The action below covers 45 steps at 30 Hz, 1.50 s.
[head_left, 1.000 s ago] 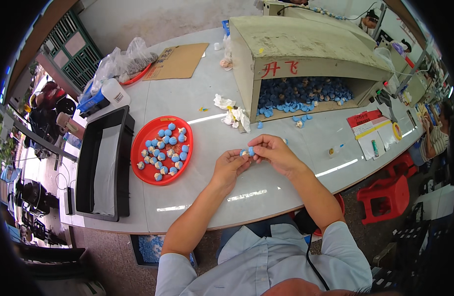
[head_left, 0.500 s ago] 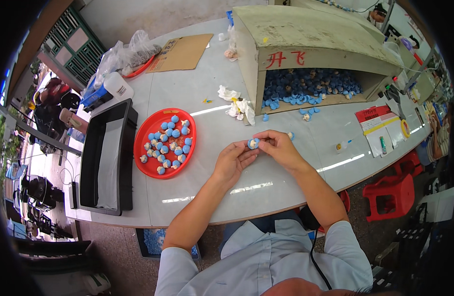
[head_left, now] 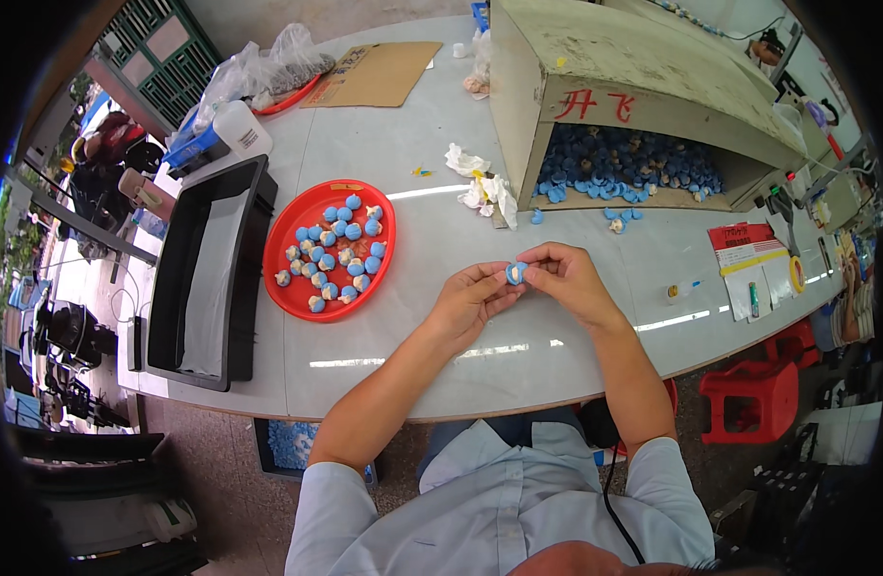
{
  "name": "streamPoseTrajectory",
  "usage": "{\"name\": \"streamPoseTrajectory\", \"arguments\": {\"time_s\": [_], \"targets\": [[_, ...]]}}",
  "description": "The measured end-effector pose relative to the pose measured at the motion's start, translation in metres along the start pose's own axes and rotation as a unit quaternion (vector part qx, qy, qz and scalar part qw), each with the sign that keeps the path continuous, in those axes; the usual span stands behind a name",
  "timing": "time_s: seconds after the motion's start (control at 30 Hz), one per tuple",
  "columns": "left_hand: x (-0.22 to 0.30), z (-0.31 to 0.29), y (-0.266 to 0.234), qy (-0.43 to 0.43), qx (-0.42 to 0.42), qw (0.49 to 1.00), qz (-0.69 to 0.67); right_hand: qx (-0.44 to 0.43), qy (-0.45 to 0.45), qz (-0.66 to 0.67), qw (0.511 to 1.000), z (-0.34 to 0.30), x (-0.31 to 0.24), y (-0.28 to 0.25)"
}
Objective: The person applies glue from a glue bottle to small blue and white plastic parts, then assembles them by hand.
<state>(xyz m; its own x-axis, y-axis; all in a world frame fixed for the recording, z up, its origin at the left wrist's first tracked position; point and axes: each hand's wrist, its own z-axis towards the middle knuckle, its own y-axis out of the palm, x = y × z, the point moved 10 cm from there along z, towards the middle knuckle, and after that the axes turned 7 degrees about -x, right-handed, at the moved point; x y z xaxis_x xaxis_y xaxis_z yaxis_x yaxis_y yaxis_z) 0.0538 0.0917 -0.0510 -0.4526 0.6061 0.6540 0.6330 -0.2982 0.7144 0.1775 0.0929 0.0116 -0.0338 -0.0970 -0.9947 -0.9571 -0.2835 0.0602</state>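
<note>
Above the table, my left hand (head_left: 468, 303) and my right hand (head_left: 578, 286) meet at a small round blue-and-cream piece (head_left: 516, 274). Thumbs and fingertips of both hands pinch it from either side. The left hand's other fingers curl below it. To the left lies a round red tray (head_left: 307, 205) with several similar blue-and-cream pieces spread in it. Beyond my hands, a beige box (head_left: 653, 69) with an open front holds a heap of blue pieces (head_left: 633, 158). A few loose pieces (head_left: 617, 223) lie in front of its opening.
A long black bin (head_left: 240, 317) stands left of the red tray. Crumpled white tissue (head_left: 489, 197) lies by the box. At the right are a red-and-white packet (head_left: 749, 252), a tape roll (head_left: 797, 274) and a small bottle (head_left: 673, 291). Flat cardboard (head_left: 379, 75) lies at the back.
The view has shifted, so the table's things sit differently in the picture. Both hands still pinch the small piece, which appears turned a little. A loose piece beyond the right hand no longer shows.
</note>
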Motion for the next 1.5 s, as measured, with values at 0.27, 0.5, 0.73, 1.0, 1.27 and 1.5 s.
{"name": "streamPoseTrajectory", "arguments": {"time_s": [0.27, 0.5, 0.73, 1.0, 1.27, 1.5], "targets": [[0.0, 0.0, 0.005, 0.002, -0.007, 0.999, 0.039, 0.005, 0.0, -0.074, 0.997, -0.001, -0.006, 0.001], [-0.002, 0.0, 0.004, -0.005, -0.008, 0.999, 0.033, 0.018, -0.034, -0.146, 0.988, 0.0, -0.007, -0.001], [-0.003, -0.001, 0.004, -0.001, -0.001, 0.999, 0.044, 0.023, -0.034, -0.158, 0.987, -0.001, -0.009, 0.001], [-0.002, 0.001, 0.002, 0.009, 0.004, 0.998, 0.062, 0.029, -0.054, -0.127, 0.99, 0.0, -0.005, -0.001], [-0.004, 0.001, 0.002, 0.002, 0.018, 0.998, 0.064, 0.045, -0.107, -0.167, 0.979, -0.003, -0.015, 0.003], [0.0, 0.001, 0.0, 0.043, 0.018, 0.995, 0.088, 0.035, -0.135, -0.221, 0.965, -0.004, -0.023, 0.006]]}}
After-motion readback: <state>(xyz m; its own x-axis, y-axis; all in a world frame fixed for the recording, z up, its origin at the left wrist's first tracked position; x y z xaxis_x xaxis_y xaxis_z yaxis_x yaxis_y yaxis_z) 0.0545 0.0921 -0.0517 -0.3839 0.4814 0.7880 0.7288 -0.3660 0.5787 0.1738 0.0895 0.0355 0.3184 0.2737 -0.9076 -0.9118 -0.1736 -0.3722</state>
